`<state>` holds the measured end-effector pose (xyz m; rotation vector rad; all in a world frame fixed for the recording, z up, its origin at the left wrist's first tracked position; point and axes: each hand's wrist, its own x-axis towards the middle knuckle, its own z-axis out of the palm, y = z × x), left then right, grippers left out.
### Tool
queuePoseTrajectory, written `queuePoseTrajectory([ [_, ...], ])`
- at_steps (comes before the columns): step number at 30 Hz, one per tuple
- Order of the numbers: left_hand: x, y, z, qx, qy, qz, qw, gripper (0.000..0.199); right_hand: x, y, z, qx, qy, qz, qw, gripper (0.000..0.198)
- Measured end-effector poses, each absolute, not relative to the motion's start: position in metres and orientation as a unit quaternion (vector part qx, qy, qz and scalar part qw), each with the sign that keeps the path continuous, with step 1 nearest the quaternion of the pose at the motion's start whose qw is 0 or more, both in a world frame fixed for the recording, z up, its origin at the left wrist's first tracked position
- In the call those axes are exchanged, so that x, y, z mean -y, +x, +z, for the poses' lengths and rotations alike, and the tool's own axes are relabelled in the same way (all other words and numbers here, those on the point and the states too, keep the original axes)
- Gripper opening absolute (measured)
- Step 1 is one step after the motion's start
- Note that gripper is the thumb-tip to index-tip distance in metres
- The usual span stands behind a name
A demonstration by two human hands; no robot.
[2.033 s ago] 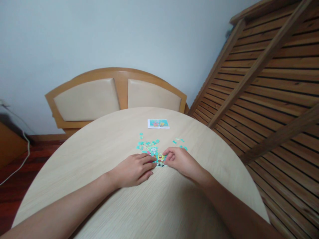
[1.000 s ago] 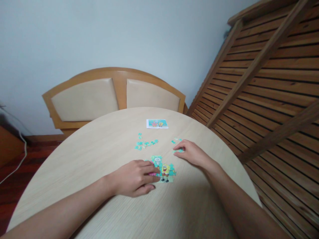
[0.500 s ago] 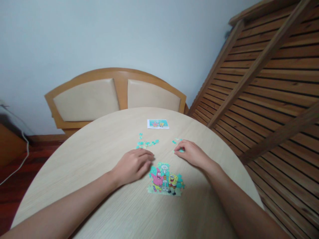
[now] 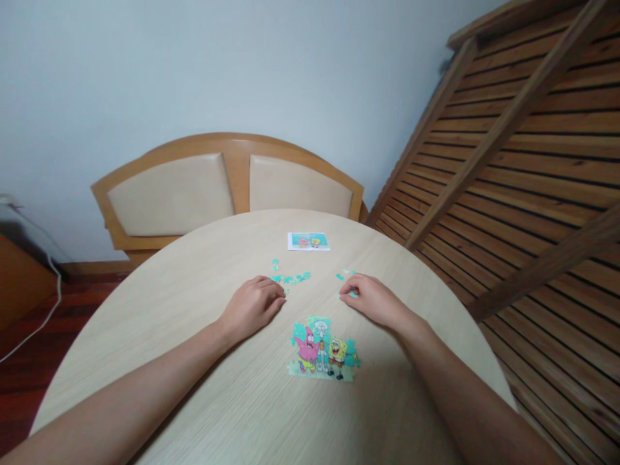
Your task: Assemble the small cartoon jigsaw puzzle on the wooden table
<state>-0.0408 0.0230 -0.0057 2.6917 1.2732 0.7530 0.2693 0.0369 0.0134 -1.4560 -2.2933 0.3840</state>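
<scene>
Round pale-wood surface (image 4: 242,400); flat multicoloured cartoon jigsaw (image 4: 323,350) near. Left hand (image 4: 252,305) at small turquoise pieces (image 4: 289,280), right hand (image 4: 374,299) by similar bits (image 4: 340,276); fingers curled, I can't tell if gripping.

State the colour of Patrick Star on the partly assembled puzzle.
Patrick Star is pink, shown best in the head view.

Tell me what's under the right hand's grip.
Teal puzzle bits show beneath the right hand's grip; whatever else lies there is covered, so how many pieces there are can't be told.
</scene>
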Motion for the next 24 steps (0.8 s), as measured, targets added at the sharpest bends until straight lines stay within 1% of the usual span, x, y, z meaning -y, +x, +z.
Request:
queuePoseTrajectory([
  [4,-0.028,-0.041,-0.011,-0.461,0.846,0.258,0.069,0.012,-0.037,0.268,0.012,0.820,-0.522,0.136,0.193,0.011],
  [8,-0.032,-0.040,-0.015,-0.475,0.827,0.278,0.112,0.017,-0.037,0.267,0.011,0.819,-0.523,0.134,0.194,0.013],
  [12,-0.034,-0.038,-0.015,-0.456,0.831,0.286,0.139,0.017,-0.037,0.266,0.011,0.824,-0.515,0.139,0.194,0.016],
  [18,-0.031,-0.035,-0.016,-0.426,0.840,0.299,0.151,0.022,-0.036,0.265,0.011,0.828,-0.511,0.145,0.179,0.014],
  [24,-0.025,-0.033,-0.014,-0.383,0.851,0.314,0.175,0.022,-0.034,0.263,0.013,0.830,-0.507,0.151,0.174,0.013],
])
